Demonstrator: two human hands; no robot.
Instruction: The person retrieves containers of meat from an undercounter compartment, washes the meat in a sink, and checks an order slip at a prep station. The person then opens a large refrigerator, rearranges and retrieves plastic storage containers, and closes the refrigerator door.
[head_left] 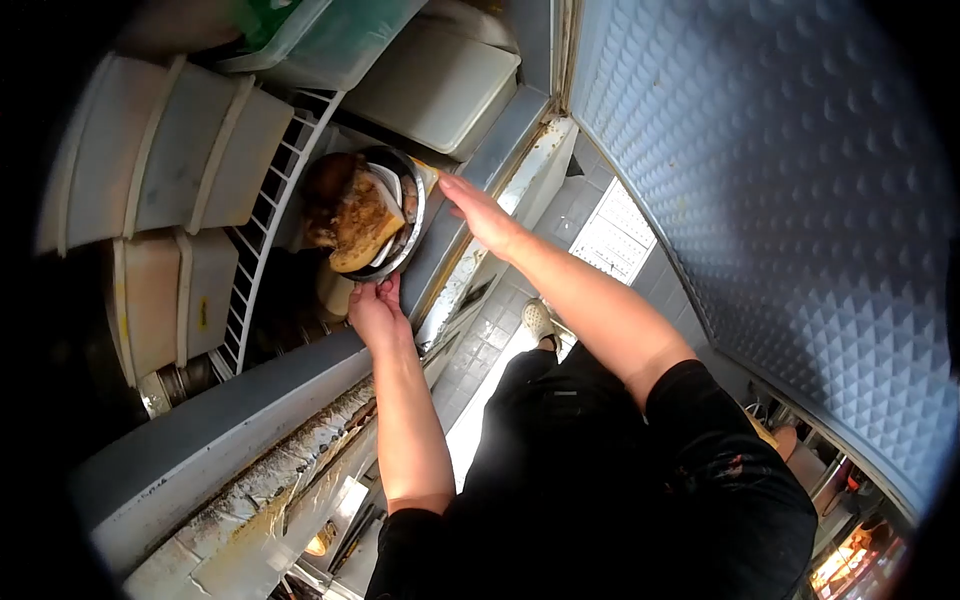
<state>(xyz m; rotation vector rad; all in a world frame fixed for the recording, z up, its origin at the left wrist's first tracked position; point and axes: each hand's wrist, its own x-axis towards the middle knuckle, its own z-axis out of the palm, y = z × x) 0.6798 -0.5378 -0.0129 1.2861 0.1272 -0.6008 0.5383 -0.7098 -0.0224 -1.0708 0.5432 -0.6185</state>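
Note:
A round metal bowl (417, 222) with browned food (362, 218) in it sits inside an open fridge, beside a white wire shelf (262, 250). At the bowl's near rim, my left hand (378, 310) is closed on the edge, fingers pinched together. My right hand (478, 212) is at the bowl's right side, fingers stretched out, near a small yellow-orange piece by the rim. Whether its fingertips touch the bowl cannot be made out.
Lidded plastic containers (205, 150) stand on the left, and a pale lidded box (440, 85) lies beyond the bowl. The textured fridge door (760, 170) is open at the right. A worn fridge sill (300, 450) runs along the near side.

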